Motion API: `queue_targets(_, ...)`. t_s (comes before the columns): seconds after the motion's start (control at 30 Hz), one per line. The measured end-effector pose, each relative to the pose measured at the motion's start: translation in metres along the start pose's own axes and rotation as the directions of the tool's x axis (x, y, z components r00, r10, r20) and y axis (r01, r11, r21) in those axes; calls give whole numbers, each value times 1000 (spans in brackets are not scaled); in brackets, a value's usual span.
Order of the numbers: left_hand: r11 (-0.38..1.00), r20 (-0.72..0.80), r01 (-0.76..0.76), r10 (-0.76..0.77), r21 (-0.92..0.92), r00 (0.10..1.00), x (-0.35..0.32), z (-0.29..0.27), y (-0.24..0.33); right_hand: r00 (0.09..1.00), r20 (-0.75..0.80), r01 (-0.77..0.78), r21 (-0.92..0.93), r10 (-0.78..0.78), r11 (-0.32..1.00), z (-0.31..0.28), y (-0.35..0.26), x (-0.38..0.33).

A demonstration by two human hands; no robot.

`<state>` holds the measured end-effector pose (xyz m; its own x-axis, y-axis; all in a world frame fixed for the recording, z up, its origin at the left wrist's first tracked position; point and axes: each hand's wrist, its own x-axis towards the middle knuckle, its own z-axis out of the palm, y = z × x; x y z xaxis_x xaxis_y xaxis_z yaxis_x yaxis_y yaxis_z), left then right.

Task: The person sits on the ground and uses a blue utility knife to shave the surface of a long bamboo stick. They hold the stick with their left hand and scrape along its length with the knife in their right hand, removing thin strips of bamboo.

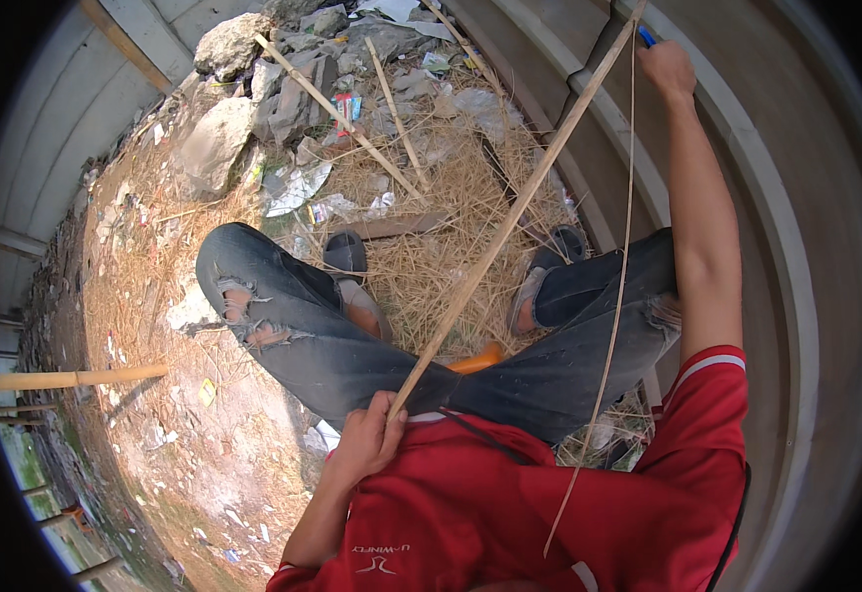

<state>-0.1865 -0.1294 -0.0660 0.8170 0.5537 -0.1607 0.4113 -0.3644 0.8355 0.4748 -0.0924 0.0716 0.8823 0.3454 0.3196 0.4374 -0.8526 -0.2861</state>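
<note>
Head view: the left hand (367, 439), at about six o'clock just above the red shirt (510, 513), is closed around the near end of a long bamboo strip (510, 217). From that fist the strip runs up toward one o'clock, crossing over the lap and passing between the two shoes to the top edge of the frame. The right hand (666, 67), far out at one o'clock with the arm stretched full length, is closed around a blue-handled tool (647, 37) held close to the far part of the strip; the fingers hide most of it. A thin peeled sliver (616, 296) hangs from near that hand, trailing down past the right knee toward five o'clock. An orange handle (477, 359) lies on the lap, touching the strip's underside at centre. The person sits in torn dark jeans (313, 335) on dry straw (441, 187). Rubble stones (229, 44) and loose sticks (337, 113) lie at eleven and twelve o'clock.
</note>
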Motion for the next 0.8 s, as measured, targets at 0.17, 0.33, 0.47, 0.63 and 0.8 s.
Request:
queue_targets(0.17, 996, 41, 52, -56, 75, 998, -9, -11, 2, 988, -129, -81, 71, 90, 994, 16, 20, 22)
queue_targets(0.33, 994, -17, 100, -99, 51, 995, -48, -13, -38, 990, -94, 120, 134, -108, 984, 6, 38, 85)
queue_targets(0.47, 990, -155, 3, -25, -138, 988, -21, 3, -35, 984, -42, 177, 295, -172, 939, -19, -2, 48)
queue_targets(0.63, 772, -66, 21, -82, -635, 994, 25, -3, -22, 948, 128, 228, 357, -290, 906, -27, -34, -11)
queue_targets(0.8, 538, -19, -61, 83, -841, 996, 76, -12, 21, 842, 151, 457, 309, -517, 834, -16, -59, -57)
